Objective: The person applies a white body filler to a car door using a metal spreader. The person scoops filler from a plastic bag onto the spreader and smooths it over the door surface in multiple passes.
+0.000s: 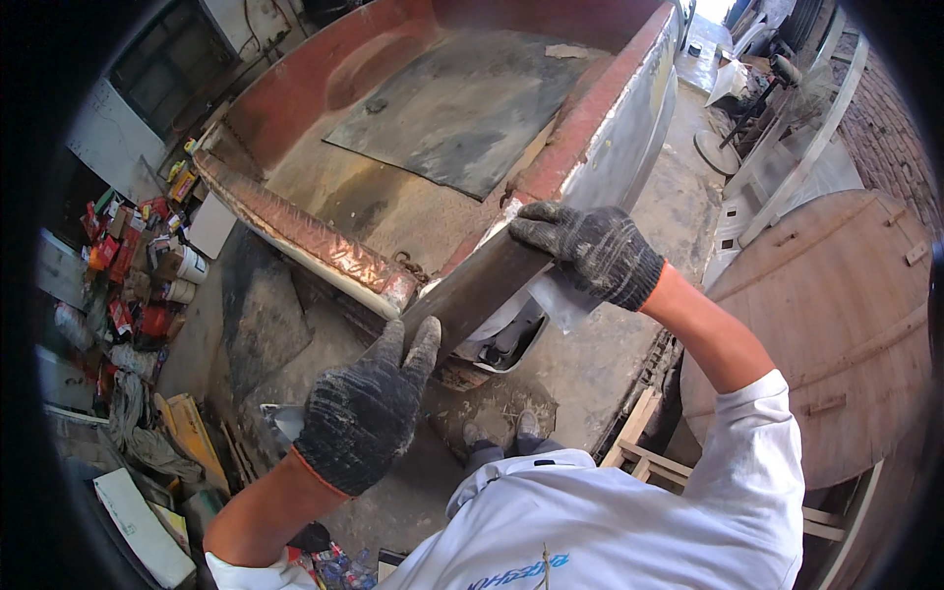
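Observation:
A long, flat, dark strip (482, 290), perhaps metal, lies slantwise along the near corner of a pickup bed (295, 231) with worn red paint. My left hand (362, 418), in a dark knit glove, grips its lower left end, two fingers reaching over the top. At the upper right end, my right hand (600, 251), gloved alike, is closed over the strip beside the grey side panel (634, 123). Below the strip are a light-edged opening (516, 346) in the corner and a piece of clear plastic (567, 303). The strip's underside is hidden.
A dark mat (457, 108) lies inside the bed. To the right leans a large round wooden board (816, 324), with a wooden frame (644, 442) near its foot. Boxes and tubs (133, 256) crowd the left side. A yellow piece (192, 438) lies nearer.

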A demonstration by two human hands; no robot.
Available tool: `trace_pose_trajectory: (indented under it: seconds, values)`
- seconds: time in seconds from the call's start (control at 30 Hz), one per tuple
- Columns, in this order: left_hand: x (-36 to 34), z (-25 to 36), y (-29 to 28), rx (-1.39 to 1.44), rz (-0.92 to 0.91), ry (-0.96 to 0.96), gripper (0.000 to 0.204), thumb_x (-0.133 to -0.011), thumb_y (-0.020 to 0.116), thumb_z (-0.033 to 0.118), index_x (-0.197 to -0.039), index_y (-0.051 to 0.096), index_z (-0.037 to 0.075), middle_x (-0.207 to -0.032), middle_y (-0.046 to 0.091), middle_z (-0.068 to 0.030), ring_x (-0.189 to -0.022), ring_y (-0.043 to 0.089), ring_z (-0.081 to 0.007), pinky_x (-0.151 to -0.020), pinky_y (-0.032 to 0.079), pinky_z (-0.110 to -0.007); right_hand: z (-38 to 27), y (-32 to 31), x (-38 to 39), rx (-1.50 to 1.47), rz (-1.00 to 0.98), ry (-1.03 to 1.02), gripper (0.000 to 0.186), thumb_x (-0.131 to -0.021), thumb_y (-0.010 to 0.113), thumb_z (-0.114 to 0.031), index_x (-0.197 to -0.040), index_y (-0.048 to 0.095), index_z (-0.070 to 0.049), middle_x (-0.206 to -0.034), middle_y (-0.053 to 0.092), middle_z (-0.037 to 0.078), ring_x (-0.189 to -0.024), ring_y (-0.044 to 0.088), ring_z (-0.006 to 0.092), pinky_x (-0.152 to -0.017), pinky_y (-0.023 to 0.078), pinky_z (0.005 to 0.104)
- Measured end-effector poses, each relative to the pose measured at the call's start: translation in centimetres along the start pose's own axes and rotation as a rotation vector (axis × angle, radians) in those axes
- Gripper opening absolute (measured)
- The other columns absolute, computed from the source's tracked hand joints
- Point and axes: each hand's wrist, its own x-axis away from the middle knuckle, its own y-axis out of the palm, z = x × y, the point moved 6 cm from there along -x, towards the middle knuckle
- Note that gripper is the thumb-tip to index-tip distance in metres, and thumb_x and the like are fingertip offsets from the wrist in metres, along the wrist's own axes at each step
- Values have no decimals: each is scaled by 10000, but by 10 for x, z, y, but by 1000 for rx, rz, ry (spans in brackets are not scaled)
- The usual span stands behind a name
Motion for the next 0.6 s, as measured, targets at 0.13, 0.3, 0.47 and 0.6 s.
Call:
trace_pose_trajectory:
  seconds: [0.13,0.3,0.47,0.6]
  values:
    - [-1,-5,3,-47,-36,-39,717,-755,580,94,-1441,372,58,-1272,533,-291,-697,649,-305,-612,520,-397,2,-1,1,-42,57,0,535,-695,644,-62,-1223,590,-132,-1227,603,136,-866,668,327,-735,545,382]
    - [-4,-12,3,10,-12,-11,715,-747,595,87,-1431,389,59,-1288,523,-289,-724,658,-303,-614,525,-396,0,1,-1,-31,83,-39,463,-767,585,-153,-1231,580,-136,-1254,594,137,-773,672,305,-651,539,389]
    - [2,-6,10,-46,16,20,670,-755,591,82,-1405,431,52,-1273,533,-286,-756,666,-311,-622,530,-394,-5,5,12,17,-43,106,580,-706,625,-135,-1282,555,-151,-1290,573,111,-796,659,321,-711,534,386]
    - [8,7,10,-72,2,34,630,-770,576,63,-1388,453,44,-1239,551,-283,-815,664,-333,-630,534,-400,-18,-1,27,19,-14,129,626,-705,623,-160,-1323,524,-159,-1311,561,93,-744,648,312,-681,527,381]
